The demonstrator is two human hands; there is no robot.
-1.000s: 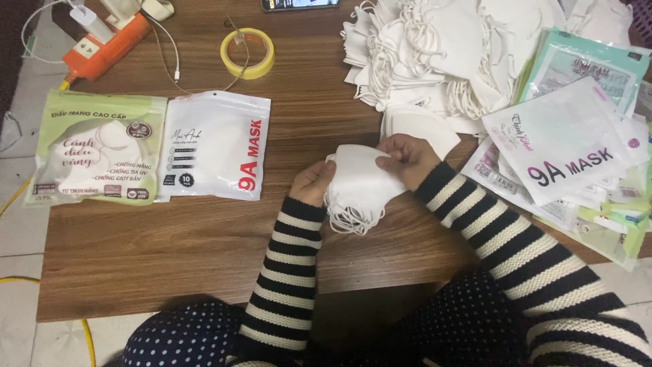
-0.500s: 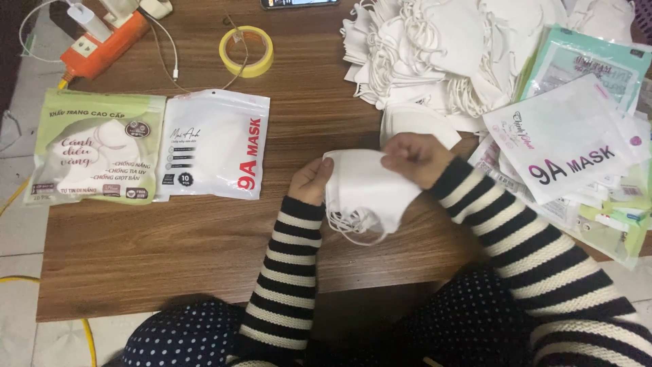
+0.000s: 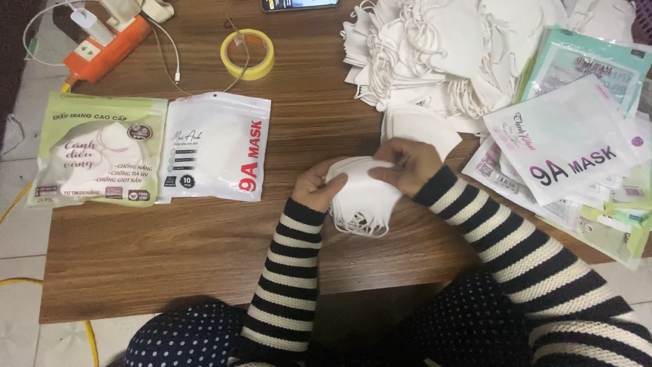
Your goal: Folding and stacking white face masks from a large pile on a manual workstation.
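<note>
A small stack of folded white face masks (image 3: 363, 197) lies between my hands at the near middle of the brown wooden table (image 3: 170, 251), ear loops hanging at its lower edge. My left hand (image 3: 318, 187) grips the stack's left side. My right hand (image 3: 406, 165) pinches its upper right edge. Both arms wear black-and-white striped sleeves.
A big heap of loose white masks (image 3: 448, 47) lies at the back right. Printed mask pouches (image 3: 577, 143) pile up at the right. A white pouch (image 3: 217, 146) and a green pouch (image 3: 98, 149) lie left. Yellow tape roll (image 3: 248, 54), orange power strip (image 3: 109, 44) and a phone (image 3: 299, 5) sit behind.
The mask stack has shifted slightly and my right hand has moved along its top edge; both hands keep hold of it.
</note>
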